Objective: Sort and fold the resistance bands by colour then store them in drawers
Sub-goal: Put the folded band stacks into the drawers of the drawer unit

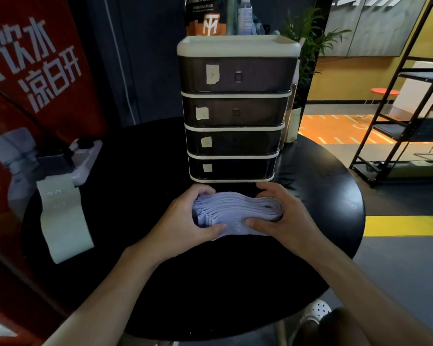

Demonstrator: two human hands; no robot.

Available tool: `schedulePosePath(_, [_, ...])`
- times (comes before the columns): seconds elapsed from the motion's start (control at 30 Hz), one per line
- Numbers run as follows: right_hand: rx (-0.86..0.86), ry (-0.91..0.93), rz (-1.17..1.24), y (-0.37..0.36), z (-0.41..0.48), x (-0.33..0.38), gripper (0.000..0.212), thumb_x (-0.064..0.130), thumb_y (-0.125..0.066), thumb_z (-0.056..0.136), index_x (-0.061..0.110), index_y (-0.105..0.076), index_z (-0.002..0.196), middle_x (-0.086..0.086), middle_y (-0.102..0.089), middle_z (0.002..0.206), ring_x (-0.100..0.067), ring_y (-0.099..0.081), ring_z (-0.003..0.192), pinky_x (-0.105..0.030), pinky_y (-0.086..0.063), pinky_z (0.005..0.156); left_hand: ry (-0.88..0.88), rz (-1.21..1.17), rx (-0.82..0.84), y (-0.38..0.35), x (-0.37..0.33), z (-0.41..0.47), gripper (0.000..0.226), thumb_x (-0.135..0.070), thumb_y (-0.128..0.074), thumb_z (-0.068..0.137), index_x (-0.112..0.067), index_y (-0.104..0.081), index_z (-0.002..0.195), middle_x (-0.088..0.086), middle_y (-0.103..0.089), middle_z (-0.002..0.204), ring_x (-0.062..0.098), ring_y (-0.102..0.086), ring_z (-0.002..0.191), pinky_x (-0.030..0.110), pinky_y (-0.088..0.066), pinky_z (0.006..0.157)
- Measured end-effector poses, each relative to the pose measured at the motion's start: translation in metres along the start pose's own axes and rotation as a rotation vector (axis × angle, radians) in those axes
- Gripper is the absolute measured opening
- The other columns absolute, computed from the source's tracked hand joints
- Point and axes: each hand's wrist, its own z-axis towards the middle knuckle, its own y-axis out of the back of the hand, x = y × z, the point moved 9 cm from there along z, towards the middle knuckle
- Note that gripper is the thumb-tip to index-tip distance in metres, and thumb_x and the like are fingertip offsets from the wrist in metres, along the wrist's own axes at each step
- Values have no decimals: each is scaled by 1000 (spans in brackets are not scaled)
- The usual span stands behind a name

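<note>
Head view: a round black desk (235, 283) with a glossy top stands in a dim gym-like room. A red banner (35, 71) hangs far to the left of the hands and a black metal rack (410, 108) stands off to the right.

Just beyond the hands is a drawer unit (235, 108), four smoky translucent plastic drawers in cream frames, each with a small paper label (212, 74). All four look closed.

The lilac resistance bands (238, 211) lie on the desk between the hands as a folded stack of thin, flat, rubbery layers, wavy along the top edge.

The left hand (185, 218) grips one end and the right hand (283, 213) the other, fingers curled over the far side and thumbs pressing the near face.

A pale green resistance band (63, 221) lies flat, well to the left of the left hand, with a white power strip (85, 158) beyond it.

The step appears to be squaring up the lilac fold. Storing it next would call for freeing one hand to pull a drawer open, while the other keeps the springy layers from fanning out.
</note>
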Motion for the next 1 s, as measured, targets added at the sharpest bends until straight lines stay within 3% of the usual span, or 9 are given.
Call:
schedulePosePath(0.1, [11,-14,-46,0,0,-1,56,22,-89,68,23,-60,116,16,-63,103,15,-57,90,-1,-40,73,-9,-7,-10,0,0,0,75,-41,-79,64,-34,-52,133,-16,-55,119,5,-63,101,24,-52,88])
schedulePosePath(0.2, [24,-10,-51,0,-1,0,46,22,-88,69,25,-63,107,14,-64,96,11,-59,85,-3,-42,70,-41,9,-1,-1,-4,0,58,-35,-78,66,-27,-61,121,-15,-56,111,6,-62,100,22,-50,84])
schedulePosePath(0.3, [56,4,-32,0,-3,1,45,13,-85,73,21,-62,110,10,-66,95,7,-61,80,-6,-43,70,-53,6,-3,2,-4,0,45,-31,-81,65,-25,-64,107,-12,-56,108,8,-61,102,21,-51,84])
schedulePosePath(0.4, [63,21,-36,-2,-3,1,48,6,-80,75,21,-59,115,9,-66,98,6,-61,81,-6,-43,72,-38,29,8,4,1,-2,51,-24,-89,66,-30,-62,108,-13,-58,109,4,-62,98,16,-49,79])
schedulePosePath(0.53, [-2,36,-64,2,-3,1,50,10,-82,74,27,-57,114,20,-63,104,15,-57,94,0,-39,76,12,-29,-28,7,5,-3,55,-15,-89,69,-35,-61,112,-12,-64,104,5,-68,88,20,-53,73])
schedulePosePath(0.77, [-3,48,-52,0,-5,-3,52,8,-79,75,29,-56,117,14,-66,104,3,-62,94,-7,-44,79,59,-93,-87,12,13,-2,67,-29,-91,63,-46,-56,118,-7,-61,119,10,-66,104,29,-57,87])
schedulePosePath(0.9, [-87,1,76,10,-3,-9,56,17,-83,76,30,-52,121,12,-65,102,4,-63,91,-11,-49,74,80,-184,-129,16,9,-2,68,-16,-86,75,-32,-51,131,-2,-60,120,11,-67,98,25,-57,80])
schedulePosePath(1.0, [-116,-51,149,12,-3,-16,50,29,-79,79,32,-53,122,11,-60,109,1,-62,92,-17,-51,70,91,-182,-140,14,6,-2,66,-33,-80,74,-32,-48,132,-7,-55,127,7,-59,113,24,-51,90])
